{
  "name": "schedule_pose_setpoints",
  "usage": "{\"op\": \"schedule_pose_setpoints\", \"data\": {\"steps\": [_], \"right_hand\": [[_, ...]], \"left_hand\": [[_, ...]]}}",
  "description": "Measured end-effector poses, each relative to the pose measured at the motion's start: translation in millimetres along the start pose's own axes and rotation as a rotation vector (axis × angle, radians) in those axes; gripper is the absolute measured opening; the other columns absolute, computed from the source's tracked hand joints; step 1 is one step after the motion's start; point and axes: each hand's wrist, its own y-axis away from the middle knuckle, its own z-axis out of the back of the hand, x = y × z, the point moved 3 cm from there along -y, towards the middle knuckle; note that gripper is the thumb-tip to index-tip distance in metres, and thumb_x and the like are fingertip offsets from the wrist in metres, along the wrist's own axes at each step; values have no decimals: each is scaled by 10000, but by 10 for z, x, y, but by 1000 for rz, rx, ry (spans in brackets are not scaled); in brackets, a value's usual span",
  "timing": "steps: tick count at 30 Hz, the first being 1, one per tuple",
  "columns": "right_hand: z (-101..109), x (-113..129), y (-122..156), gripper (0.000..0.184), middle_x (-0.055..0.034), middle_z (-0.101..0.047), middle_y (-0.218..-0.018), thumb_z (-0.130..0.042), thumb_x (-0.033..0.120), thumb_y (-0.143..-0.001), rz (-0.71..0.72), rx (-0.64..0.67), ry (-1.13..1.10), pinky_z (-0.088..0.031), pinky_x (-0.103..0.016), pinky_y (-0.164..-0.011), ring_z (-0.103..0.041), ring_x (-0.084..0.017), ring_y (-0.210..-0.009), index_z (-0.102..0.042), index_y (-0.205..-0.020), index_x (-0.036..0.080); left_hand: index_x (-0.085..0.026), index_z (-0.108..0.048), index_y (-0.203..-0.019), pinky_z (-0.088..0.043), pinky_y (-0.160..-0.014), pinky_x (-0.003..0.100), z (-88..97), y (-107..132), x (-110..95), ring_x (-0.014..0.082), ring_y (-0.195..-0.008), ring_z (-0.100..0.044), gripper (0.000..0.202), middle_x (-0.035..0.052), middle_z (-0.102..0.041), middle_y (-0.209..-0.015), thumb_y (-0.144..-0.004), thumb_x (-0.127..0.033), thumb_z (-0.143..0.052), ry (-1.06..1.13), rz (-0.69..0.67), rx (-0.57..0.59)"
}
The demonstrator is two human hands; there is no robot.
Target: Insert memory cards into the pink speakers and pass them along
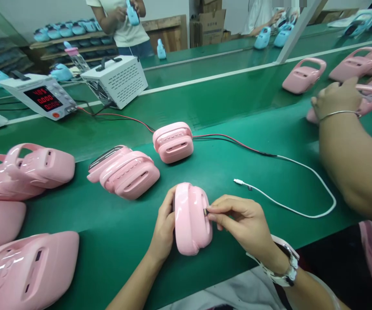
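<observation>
We look down on a green table (237,142) that carries everything, its near edge running under our wrists. Along its left edge lies a crowd of pink shells (27,172), some stacked on one another; two more sit together near the middle (124,172), and one beyond them (173,142) has a red and black lead (231,140) running into its right side. At the far left corner stand a meter (42,98) with red digits and a white box (116,79). A co-worker's arm (350,155) comes in along the right edge, its hand on another pink shell there.

Close to the near edge, about midway along it, we hold one pink case (192,219). Its long axis runs away from us, roughly square to that edge, and it stands on its side between our two hands. Our left hand (164,228) cups its left flank, fingers curled round the back and out of sight, thumb along the near face. Our right hand (244,221) meets it from the right: thumb and forefinger are pressed together on a small dark plug (206,211) that touches the case's right side near its top. The plug lies at our right fingertips, so the right hand is the nearer one.

A loose white cable (302,202) loops on the table just beyond the right hand, its free end apart from the case.
</observation>
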Motion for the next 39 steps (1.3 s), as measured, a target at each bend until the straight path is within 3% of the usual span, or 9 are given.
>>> {"op": "schedule_pose_setpoints", "data": {"steps": [6,10,12,16,19,22,28,35,39], "right_hand": [[33,1,-15,123,-29,-718,-679,-758,111,-737,39,80,66,-492,-234,-449,-608,-130,-514,-778,-721,231],[70,-10,-6,72,-39,-715,-691,-758,146,-732,-16,71,56,-468,-243,-431,-596,-131,-496,-763,-709,214],[90,-48,-14,22,-20,-676,-614,-756,183,-726,-123,22,10,-435,-226,-399,-566,-119,-456,-753,-732,204],[51,-171,-37,164,36,-557,-464,-717,253,-749,-403,45,-189,-403,-187,-399,-496,-92,-419,-743,-896,185],[13,-233,-53,132,26,-564,-557,-722,280,-697,-594,40,-426,-398,-185,-382,-486,-80,-433,-702,-753,162],[10,-232,-58,161,29,-531,-641,-741,280,-640,-733,30,-574,-397,-190,-359,-468,-74,-453,-641,-663,155],[42,-196,-25,242,80,-390,-503,-799,253,-645,-738,166,-467,-307,-155,-380,-322,-43,-433,-575,-647,159],[49,-275,-9,407,81,-464,-545,-888,244,-549,-743,193,-496,-240,-152,-397,-372,-23,-417,-501,-652,169],[52,-293,-12,433,90,-456,-516,-899,279,-558,-732,214,-490,-220,-153,-392,-377,-20,-398,-487,-636,168]], "left_hand": [[-206,-619,-1169,-459,-914,350,-26,-1,-32,297,-1044,-576,406,43,-657,-1127,-812,-393,-568,24,-44,19],[-205,-604,-1195,-456,-904,341,-15,-8,-34,291,-1036,-573,417,43,-650,-1148,-827,-391,-547,16,-41,38],[-203,-608,-1193,-450,-912,330,-9,-5,-37,285,-1044,-572,408,43,-649,-1166,-839,-391,-535,16,-61,48],[-198,-582,-1227,-450,-899,327,-14,0,-3,298,-1069,-569,452,55,-643,-1180,-819,-393,-588,45,-64,80],[-215,-506,-1305,-434,-928,348,-40,0,29,312,-1102,-555,571,58,-619,-1220,-779,-380,-653,68,-34,131],[-223,-499,-1309,-411,-973,358,-45,10,19,303,-1114,-539,548,55,-600,-1235,-806,-399,-629,8,-50,126],[-275,-494,-1301,-407,-983,326,-48,41,3,280,-1129,-511,528,20,-564,-1258,-790,-333,-614,-51,-85,181],[-278,-539,-1168,-443,-828,272,-107,6,-23,218,-948,-541,363,-4,-599,-1045,-806,-284,-563,-34,-9,131],[-281,-527,-1169,-443,-795,265,-137,-5,-39,211,-937,-538,392,-8,-599,-1076,-782,-290,-593,-44,42,122]]}}
